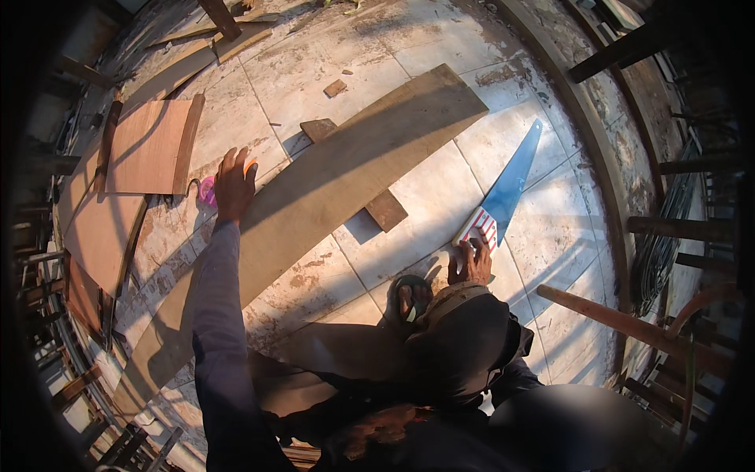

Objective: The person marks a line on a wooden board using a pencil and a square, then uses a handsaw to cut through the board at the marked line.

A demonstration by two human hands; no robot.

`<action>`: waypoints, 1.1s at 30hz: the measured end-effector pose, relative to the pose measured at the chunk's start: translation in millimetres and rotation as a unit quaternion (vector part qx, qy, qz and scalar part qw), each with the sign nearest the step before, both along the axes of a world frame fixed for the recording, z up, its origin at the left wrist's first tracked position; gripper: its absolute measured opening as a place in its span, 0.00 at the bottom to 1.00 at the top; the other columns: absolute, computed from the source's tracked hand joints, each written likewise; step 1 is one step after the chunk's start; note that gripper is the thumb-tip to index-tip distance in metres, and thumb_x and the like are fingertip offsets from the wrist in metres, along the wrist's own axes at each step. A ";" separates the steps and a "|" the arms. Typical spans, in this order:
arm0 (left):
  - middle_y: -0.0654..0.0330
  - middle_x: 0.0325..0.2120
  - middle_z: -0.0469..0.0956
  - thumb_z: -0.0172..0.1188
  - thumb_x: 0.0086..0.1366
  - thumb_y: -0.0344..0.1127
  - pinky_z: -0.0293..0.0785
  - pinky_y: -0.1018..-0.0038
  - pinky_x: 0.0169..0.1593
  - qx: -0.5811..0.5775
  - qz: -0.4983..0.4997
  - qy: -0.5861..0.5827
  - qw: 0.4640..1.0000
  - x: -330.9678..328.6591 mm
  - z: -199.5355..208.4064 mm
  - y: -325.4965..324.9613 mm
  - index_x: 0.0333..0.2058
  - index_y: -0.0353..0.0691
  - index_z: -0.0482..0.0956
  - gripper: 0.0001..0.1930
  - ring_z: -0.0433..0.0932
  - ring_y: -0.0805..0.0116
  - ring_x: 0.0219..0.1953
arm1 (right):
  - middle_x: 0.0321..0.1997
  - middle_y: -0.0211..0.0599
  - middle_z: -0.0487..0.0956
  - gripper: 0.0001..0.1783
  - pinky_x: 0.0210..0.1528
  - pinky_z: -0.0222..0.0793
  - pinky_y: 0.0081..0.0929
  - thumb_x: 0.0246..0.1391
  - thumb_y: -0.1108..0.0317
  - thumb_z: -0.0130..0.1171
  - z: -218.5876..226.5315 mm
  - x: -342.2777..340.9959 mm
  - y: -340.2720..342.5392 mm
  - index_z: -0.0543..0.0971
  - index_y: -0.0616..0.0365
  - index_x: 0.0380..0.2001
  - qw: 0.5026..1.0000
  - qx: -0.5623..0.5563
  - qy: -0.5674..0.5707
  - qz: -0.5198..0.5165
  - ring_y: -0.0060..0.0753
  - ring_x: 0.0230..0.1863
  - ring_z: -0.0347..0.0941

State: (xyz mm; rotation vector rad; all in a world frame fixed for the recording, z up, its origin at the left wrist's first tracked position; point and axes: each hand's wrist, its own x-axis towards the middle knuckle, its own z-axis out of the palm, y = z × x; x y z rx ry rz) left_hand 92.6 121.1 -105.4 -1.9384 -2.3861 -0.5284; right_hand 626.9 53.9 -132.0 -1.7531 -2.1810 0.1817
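Head view: right hand (pixel 470 264) on a handsaw (pixel 511 181), left hand (pixel 232 187) beside a long plank (pixel 354 161)

The handsaw lay on the tiled floor (pixel 425 236), to the right of the plank, its blue blade tapering away from the person toward the upper right. The right hand's bent fingers touched the near end of the red-and-white striped handle (pixel 478 226); I could not tell whether they were closed around it.

The left hand was stretched out at the plank's left edge, its fingers extended and the thumb set apart from them. A bit of orange (pixel 251 164) showed by the thumb, and a magenta object (pixel 207 191) sat just beside the hand on its left. Both were too small to identify, and whether the hand pinched anything could not be told. The left forearm passed over the plank.

The plank ran diagonally from the lower left to the upper middle, with a wooden block (pixel 387 210) jutting out from under its right side and another block (pixel 317 129) from under its left. A small wood offcut (pixel 335 88) lay beyond them. Wooden panels (pixel 149 149) stood to the left of the magenta object. The person's foot (pixel 406 299) was near the right hand, and a rusty pole (pixel 605 315) reached in from the right.
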 end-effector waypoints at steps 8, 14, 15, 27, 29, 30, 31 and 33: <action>0.46 0.62 0.61 0.57 0.58 0.65 0.62 0.52 0.62 -0.164 0.013 0.014 0.986 107.8 -8.0 -14.1 0.65 0.42 0.57 0.44 0.60 0.48 0.64 | 0.54 0.56 0.68 0.56 0.55 0.65 0.45 0.37 0.38 0.71 -15.7 -113.8 69.4 0.62 0.71 0.58 0.948 -0.072 0.189 0.244 0.54 0.55 0.66; 0.46 0.53 0.71 0.54 0.64 0.55 0.67 0.55 0.57 -0.169 0.134 -0.013 0.976 57.1 -29.5 -28.3 0.58 0.38 0.67 0.31 0.69 0.47 0.57 | 0.49 0.53 0.69 0.57 0.51 0.66 0.41 0.33 0.35 0.71 -31.7 -140.2 78.3 0.63 0.69 0.56 0.967 -0.103 0.141 0.184 0.53 0.50 0.66; 0.46 0.50 0.73 0.52 0.65 0.55 0.68 0.55 0.56 -0.165 0.119 -0.030 0.979 51.0 -30.2 -26.9 0.53 0.37 0.71 0.28 0.71 0.47 0.55 | 0.49 0.53 0.69 0.57 0.51 0.66 0.41 0.33 0.35 0.71 -33.9 -141.2 78.6 0.63 0.69 0.56 0.967 -0.104 0.141 0.185 0.53 0.50 0.66; 0.42 0.34 0.80 0.40 0.69 0.60 0.73 0.51 0.44 -0.253 0.132 -0.078 0.955 64.0 -30.0 -21.5 0.38 0.41 0.75 0.27 0.79 0.43 0.40 | 0.49 0.50 0.68 0.48 0.55 0.62 0.43 0.30 0.53 0.71 -47.3 -149.6 49.4 0.64 0.66 0.54 0.957 -0.122 0.211 0.158 0.54 0.50 0.63; 0.43 0.32 0.80 0.41 0.69 0.59 0.73 0.51 0.43 -0.238 0.119 -0.061 0.962 71.8 -32.3 -27.2 0.37 0.42 0.75 0.25 0.80 0.43 0.38 | 0.50 0.51 0.67 0.48 0.56 0.61 0.45 0.30 0.54 0.72 -46.0 -149.7 42.6 0.64 0.66 0.54 0.955 -0.142 0.207 0.154 0.54 0.51 0.63; 0.44 0.31 0.81 0.42 0.69 0.58 0.73 0.51 0.41 -0.232 0.122 -0.059 0.963 70.4 -31.5 -28.9 0.37 0.42 0.75 0.24 0.80 0.43 0.37 | 0.50 0.52 0.67 0.49 0.56 0.61 0.46 0.30 0.54 0.72 -45.8 -150.4 40.5 0.63 0.65 0.55 0.953 -0.158 0.208 0.153 0.54 0.52 0.62; 0.46 0.29 0.81 0.43 0.69 0.57 0.74 0.51 0.39 -0.226 0.128 -0.055 0.964 69.9 -29.0 -32.3 0.37 0.43 0.75 0.23 0.80 0.43 0.35 | 0.50 0.52 0.67 0.49 0.56 0.61 0.46 0.30 0.54 0.72 -47.0 -151.6 37.7 0.63 0.65 0.55 0.953 -0.163 0.205 0.154 0.54 0.52 0.62; 0.48 0.26 0.81 0.44 0.69 0.57 0.74 0.51 0.38 -0.217 0.123 -0.044 0.967 58.9 -35.8 -40.2 0.36 0.44 0.76 0.22 0.80 0.43 0.32 | 0.52 0.53 0.67 0.50 0.58 0.60 0.47 0.30 0.55 0.72 -49.5 -151.3 33.3 0.63 0.65 0.57 0.947 -0.152 0.245 0.142 0.55 0.54 0.62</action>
